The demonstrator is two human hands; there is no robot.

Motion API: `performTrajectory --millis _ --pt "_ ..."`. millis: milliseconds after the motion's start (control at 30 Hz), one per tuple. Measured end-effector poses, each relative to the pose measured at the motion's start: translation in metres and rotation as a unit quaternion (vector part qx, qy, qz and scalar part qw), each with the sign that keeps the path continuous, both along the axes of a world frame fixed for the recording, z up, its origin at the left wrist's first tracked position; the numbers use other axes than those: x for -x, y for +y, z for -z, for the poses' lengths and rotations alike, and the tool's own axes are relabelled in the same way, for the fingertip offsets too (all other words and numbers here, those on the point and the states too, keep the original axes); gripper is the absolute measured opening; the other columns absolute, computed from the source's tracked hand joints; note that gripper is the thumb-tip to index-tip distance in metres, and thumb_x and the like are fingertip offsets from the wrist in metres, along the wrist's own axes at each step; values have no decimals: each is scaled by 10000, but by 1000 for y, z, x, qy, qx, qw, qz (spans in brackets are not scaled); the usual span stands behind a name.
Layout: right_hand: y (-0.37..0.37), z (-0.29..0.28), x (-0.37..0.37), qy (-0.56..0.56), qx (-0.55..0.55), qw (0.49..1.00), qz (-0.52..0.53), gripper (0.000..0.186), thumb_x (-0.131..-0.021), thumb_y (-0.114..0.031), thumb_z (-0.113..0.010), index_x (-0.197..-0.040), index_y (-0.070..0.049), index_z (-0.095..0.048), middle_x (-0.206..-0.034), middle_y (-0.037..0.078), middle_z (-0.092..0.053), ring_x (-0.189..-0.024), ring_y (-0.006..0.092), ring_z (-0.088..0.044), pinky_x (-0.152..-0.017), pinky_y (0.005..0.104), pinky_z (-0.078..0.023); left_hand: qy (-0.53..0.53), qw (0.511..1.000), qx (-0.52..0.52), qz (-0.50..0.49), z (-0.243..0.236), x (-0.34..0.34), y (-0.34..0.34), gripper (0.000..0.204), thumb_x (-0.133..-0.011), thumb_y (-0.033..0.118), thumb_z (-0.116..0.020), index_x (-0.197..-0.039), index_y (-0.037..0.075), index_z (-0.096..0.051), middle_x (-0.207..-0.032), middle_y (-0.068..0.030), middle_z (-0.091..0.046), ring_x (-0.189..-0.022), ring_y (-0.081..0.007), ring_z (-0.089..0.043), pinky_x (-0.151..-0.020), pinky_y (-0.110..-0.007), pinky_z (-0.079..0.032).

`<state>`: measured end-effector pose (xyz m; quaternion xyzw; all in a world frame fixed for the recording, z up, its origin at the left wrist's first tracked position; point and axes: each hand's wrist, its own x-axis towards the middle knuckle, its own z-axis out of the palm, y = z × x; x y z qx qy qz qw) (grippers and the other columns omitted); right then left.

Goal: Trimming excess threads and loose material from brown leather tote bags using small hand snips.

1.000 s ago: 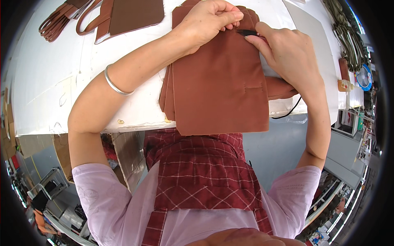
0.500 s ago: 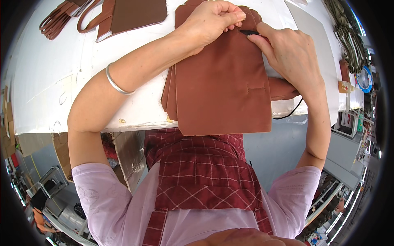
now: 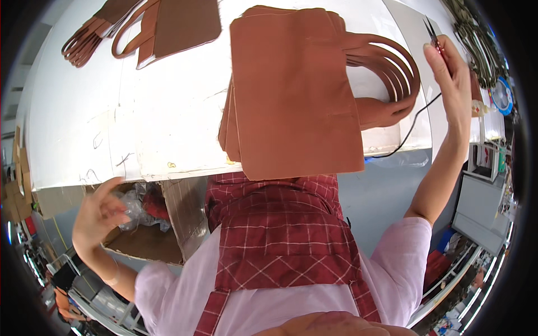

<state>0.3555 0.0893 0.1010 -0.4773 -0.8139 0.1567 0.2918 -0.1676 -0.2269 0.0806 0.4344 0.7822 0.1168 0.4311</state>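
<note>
Head view. Item one: right hand (image 3: 455, 73), fingers pinching a pointed tool (image 3: 434, 38) with dark tips and a reddish handle, the tips aiming away from the person. The hand is hovering to the right of the stack of brown panels (image 3: 297, 101), level with its far half and well apart from it.

Item two: left hand (image 3: 98, 215), fingers loosely parted and part curled, showing no held thing; a fine thread would be too small to tell. It is hanging to the left of the stack and nearer the person, well off from it. Of the two, the right hand is standing nearer.

Item three: the stack itself, lying directly left of the right fingers, its long axis running away from the person, its near edge reaching just over the rim of the table (image 3: 168, 112). Neither hand is touching it.

Item four: looped brown handles (image 3: 386, 115), projecting from the stack's right side and filling much of the gap toward the right hand.

Item five: a black cord (image 3: 412, 126), trailing right of the stack beside the handles.

Outlying: a dark brown panel (image 3: 188, 25) and strap bundle (image 3: 84, 45), both lying left of the stack; cardboard box (image 3: 190, 215), standing below-left of it.
</note>
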Motion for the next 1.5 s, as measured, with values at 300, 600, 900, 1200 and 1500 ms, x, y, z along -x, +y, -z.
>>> performTrajectory --millis 300,600,900,1200,1500 --pt "-10 62 -11 267 212 940 -23 92 -971 -150 -578 -970 -118 -492 -742 -78 -441 -615 17 -354 -534 210 -246 70 944 -321 24 2 -87 94 167 -887 78 -729 -820 -29 -620 -757 -44 -569 -702 -125 -516 -621 -279 -418" --pt "-15 59 7 302 233 923 -55 178 -881 -98 -595 -981 -129 -451 -774 -59 -455 -607 14 -365 -507 197 -249 76 790 -450 409 34 -302 262 525 -835 568 -708 -735 54 -690 -722 -127 -695 -703 -336 -686 -633 -452 -535" --pt "-5 38 -10 182 163 970 18 266 -830 52 -587 -909 -120 -400 -756 -55 -373 -588 40 -359 -466 215 -292 -80 738 -652 153 -31 -221 289 462 -975 426 -627 -818 -4 -689 -679 -157 -680 -632 -288 -702 -586 -400 -548" --pt "25 37 -18 151 175 972 -30 262 -835 54 -572 -925 -119 -397 -769 -60 -349 -627 26 -342 -511 192 -290 -313 778 -473 -269 78 84 316 367 -974 427 -671 -911 66 -673 -652 -32 -614 -639 -151 -671 -528 -279 -471" --pt "32 49 -30 194 226 955 -5 271 -836 25 -597 -926 -145 -406 -751 -73 -377 -530 8 -330 -421 185 -256 138 916 -287 -243 111 98 256 771 -845 565 -746 -1202 -91 -553 -709 -75 -670 -586 -172 -648 -516 -276 -495"
